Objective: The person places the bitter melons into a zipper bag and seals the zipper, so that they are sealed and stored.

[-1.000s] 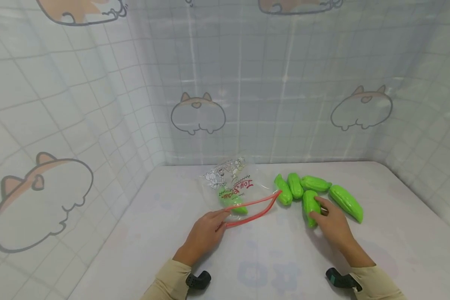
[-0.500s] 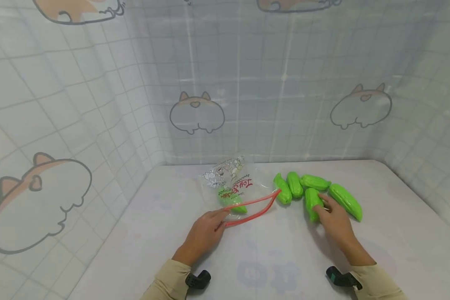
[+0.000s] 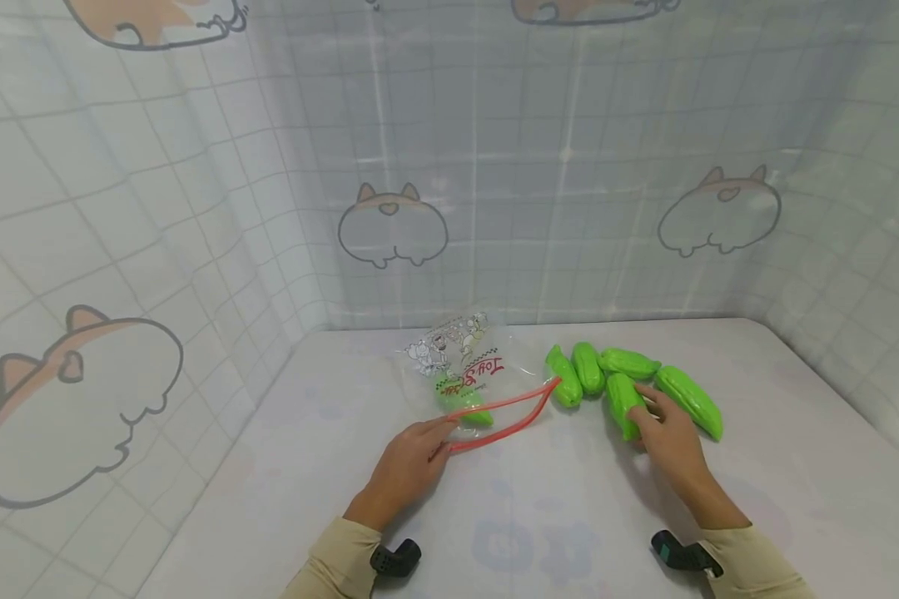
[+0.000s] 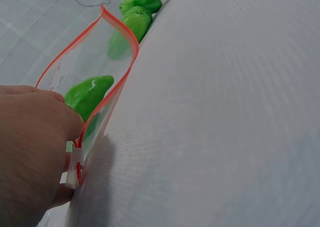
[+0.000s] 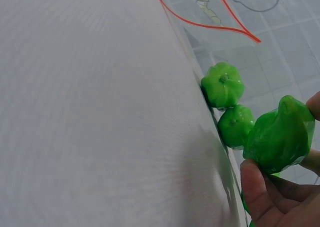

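A clear zip bag [image 3: 520, 358] with a red zip edge, red lettering and printed cartoon figures lies on the table, its mouth agape. Inside is one glossy green toy vegetable [image 4: 89, 94]. My left hand [image 3: 408, 466] pinches the bag's near corner, by the white zip slider [image 4: 75, 167]. To the right, my right hand [image 3: 670, 437] grips another long, ribbed green toy vegetable [image 5: 280, 134] between thumb and fingers, slightly above the table. Just beyond it, several similar green toy vegetables [image 3: 588, 368] lie in a loose group, with one [image 3: 689, 403] right of that hand.
The white table [image 3: 494, 499] runs back to a tiled-pattern curtain [image 3: 524, 249] with cartoon corgi prints. Such curtain also hangs along the left [image 3: 157, 249] and right sides. A black wrist device [image 3: 397, 559] sits on each sleeve.
My right hand has shifted the gripped toy vegetable slightly away from me and tilted it, closer to the others. My left hand and the bag have stayed put.
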